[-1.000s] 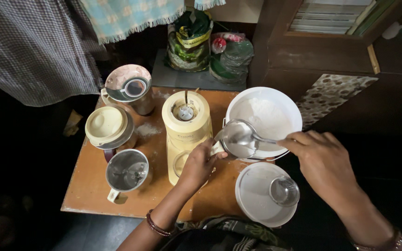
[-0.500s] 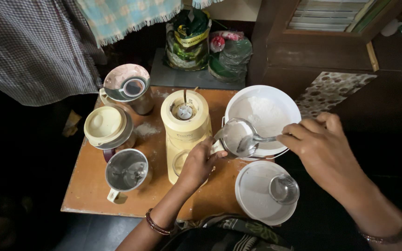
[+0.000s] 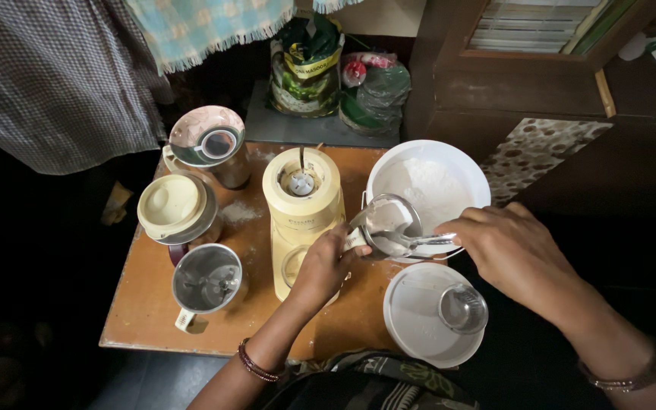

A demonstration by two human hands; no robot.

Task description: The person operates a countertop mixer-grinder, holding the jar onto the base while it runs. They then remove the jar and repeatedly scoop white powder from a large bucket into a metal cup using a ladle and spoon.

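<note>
Risk of spilled flour here: steel jar [image 3: 386, 225] tilted over the near rim of the white bucket [image 3: 471, 171], so a slip of either hand could send powder onto the wooden surface [image 3: 153, 304] (a dusting already lies near the cream mixer base [image 3: 303, 205]). Also a chance of knocking the jar against the bucket rim, or of tipping the mixer base, touching the left wrist's side. White lid [image 3: 419, 319] with a small steel cup [image 3: 462, 308] just beside the right forearm, easily brushed.

Left hand [image 3: 326, 266] closed around the jar's handle, fingers wrapped tight, jar mouth turned toward the bucket. Right hand [image 3: 514, 247] pinched shut on a metal spoon [image 3: 411, 241], bowl inside the jar mouth, pale flour clinging within. Flour heaped in the bucket behind.

Elsewhere on the surface: open steel jar [image 3: 206, 282] at near left, lidded cream jar [image 3: 174, 206] behind it, third jar with clear domed lid [image 3: 208, 140] at the far edge. Bags on a ledge beyond.
</note>
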